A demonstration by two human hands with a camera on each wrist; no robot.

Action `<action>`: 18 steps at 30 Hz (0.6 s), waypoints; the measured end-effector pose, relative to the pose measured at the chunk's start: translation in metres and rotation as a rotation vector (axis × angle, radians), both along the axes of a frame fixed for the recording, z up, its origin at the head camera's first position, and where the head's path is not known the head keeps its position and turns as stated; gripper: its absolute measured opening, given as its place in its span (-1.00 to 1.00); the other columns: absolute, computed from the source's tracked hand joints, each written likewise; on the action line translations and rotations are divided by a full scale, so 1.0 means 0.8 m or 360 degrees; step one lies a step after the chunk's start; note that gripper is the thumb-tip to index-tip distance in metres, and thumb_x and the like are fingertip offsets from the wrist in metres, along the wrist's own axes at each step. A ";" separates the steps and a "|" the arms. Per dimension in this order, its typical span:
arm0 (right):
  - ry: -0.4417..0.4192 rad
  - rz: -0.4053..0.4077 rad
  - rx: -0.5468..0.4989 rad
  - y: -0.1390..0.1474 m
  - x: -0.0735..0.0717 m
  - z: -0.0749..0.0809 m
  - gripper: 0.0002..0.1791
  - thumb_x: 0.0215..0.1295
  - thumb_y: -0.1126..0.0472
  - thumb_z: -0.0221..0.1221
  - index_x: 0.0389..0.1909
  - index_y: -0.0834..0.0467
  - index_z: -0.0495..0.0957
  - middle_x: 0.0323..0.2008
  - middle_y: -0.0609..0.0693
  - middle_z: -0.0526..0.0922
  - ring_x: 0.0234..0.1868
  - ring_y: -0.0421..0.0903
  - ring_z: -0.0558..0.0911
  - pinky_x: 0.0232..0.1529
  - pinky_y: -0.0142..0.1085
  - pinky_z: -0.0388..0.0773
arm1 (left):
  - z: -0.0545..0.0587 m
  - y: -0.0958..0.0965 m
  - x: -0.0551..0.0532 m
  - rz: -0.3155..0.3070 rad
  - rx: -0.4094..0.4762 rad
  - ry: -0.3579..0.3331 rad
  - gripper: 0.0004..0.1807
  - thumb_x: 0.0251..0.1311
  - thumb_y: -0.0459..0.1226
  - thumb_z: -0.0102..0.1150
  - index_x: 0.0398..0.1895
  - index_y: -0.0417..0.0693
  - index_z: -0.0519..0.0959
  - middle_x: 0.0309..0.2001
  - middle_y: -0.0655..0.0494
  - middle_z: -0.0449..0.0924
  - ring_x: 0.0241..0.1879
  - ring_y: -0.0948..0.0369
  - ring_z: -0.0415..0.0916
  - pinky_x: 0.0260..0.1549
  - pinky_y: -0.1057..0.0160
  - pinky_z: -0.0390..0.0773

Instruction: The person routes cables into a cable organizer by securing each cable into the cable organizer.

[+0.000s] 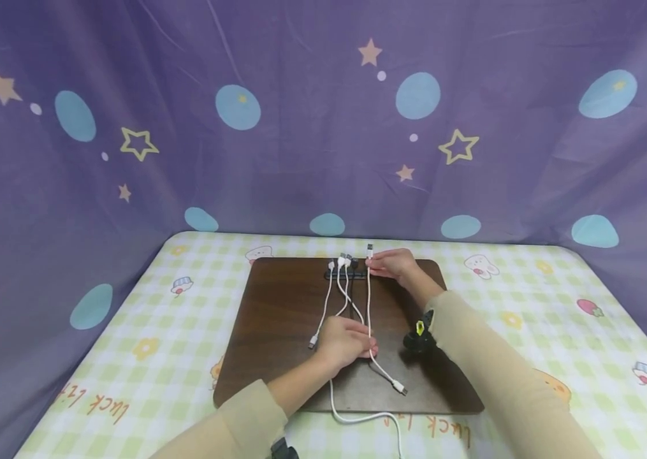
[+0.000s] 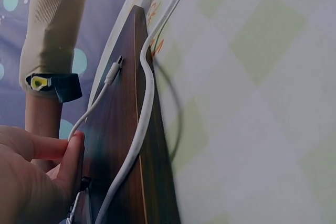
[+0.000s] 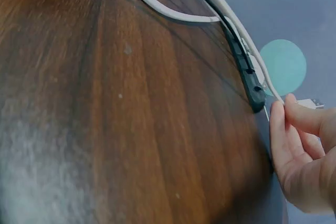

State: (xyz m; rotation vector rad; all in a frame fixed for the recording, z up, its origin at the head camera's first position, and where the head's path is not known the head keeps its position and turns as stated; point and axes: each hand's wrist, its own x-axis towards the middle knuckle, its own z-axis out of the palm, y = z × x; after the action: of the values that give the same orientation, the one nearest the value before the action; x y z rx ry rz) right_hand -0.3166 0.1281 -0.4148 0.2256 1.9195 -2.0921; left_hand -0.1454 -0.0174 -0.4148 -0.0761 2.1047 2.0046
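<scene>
My right hand (image 1: 392,262) pinches a white USB cable (image 1: 369,299) just below its USB-A plug (image 1: 370,250), at the board's far edge. Lower down the same cable, my left hand (image 1: 346,344) pinches it between thumb and fingers. Its other plug (image 1: 399,387) hangs free to the right of my left hand. Left of my right hand, a black cable clip strip (image 3: 244,72) sits near the board's far edge, with several cables in it. In the right wrist view, the pinched cable passes beside the strip's end to my right fingertips (image 3: 278,109).
The cables lie on a dark brown wooden board (image 1: 277,319), over a checked tablecloth (image 1: 174,357). Several white plugs (image 1: 341,261) cluster at the strip. One cable end (image 1: 313,342) lies left of my left hand; another white cable (image 1: 357,421) runs over the front edge.
</scene>
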 end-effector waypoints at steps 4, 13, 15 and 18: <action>0.0124 0.0011 0.0144 -0.007 -0.001 -0.004 -0.57 0.16 0.52 0.21 0.06 0.59 0.43 -0.63 -0.10 0.67 -0.57 -0.31 0.66 -0.37 -0.45 0.69 | 0.001 -0.003 0.000 0.0032 -0.0040 0.0028 -0.79 -0.04 -0.61 0.19 -0.26 -0.59 0.57 -0.40 -0.40 0.68 -0.56 0.21 0.68 -0.48 0.35 0.70; 0.0392 -0.0021 0.0670 -0.012 -0.006 -0.014 -0.69 0.07 0.30 0.38 -0.19 0.40 0.66 -0.37 0.15 0.78 -0.60 -0.38 0.63 -0.34 -0.41 0.70 | 0.001 -0.008 -0.004 0.0007 -0.0167 0.0081 -0.82 -0.09 -0.60 0.28 -0.34 -0.54 0.62 -0.45 -0.35 0.70 -0.57 0.14 0.70 -0.53 0.34 0.69; 0.0507 -0.0034 0.0865 -0.013 -0.004 -0.017 -0.72 0.03 0.23 0.42 -0.27 0.33 0.71 -0.36 0.16 0.78 -0.65 -0.42 0.59 -0.43 -0.47 0.65 | -0.001 -0.008 -0.003 0.0009 -0.0190 0.0076 -0.83 -0.10 -0.59 0.29 -0.36 -0.53 0.62 -0.46 -0.33 0.70 -0.60 0.17 0.69 -0.54 0.35 0.69; 0.0684 -0.0060 0.1117 -0.019 0.000 -0.021 -0.76 -0.02 0.17 0.46 -0.37 0.25 0.74 -0.41 0.15 0.78 -0.71 -0.46 0.49 -0.58 -0.54 0.49 | -0.004 -0.010 -0.002 0.0014 -0.0235 0.0069 -0.85 -0.11 -0.59 0.30 -0.39 -0.52 0.63 -0.48 -0.31 0.70 -0.64 0.25 0.65 -0.57 0.37 0.67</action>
State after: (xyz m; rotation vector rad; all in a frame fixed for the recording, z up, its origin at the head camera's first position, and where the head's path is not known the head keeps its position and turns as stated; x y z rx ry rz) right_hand -0.3162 0.1125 -0.4317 -0.0576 2.8724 -1.4806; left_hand -0.1474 -0.0253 -0.4179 -0.0675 2.2803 1.8692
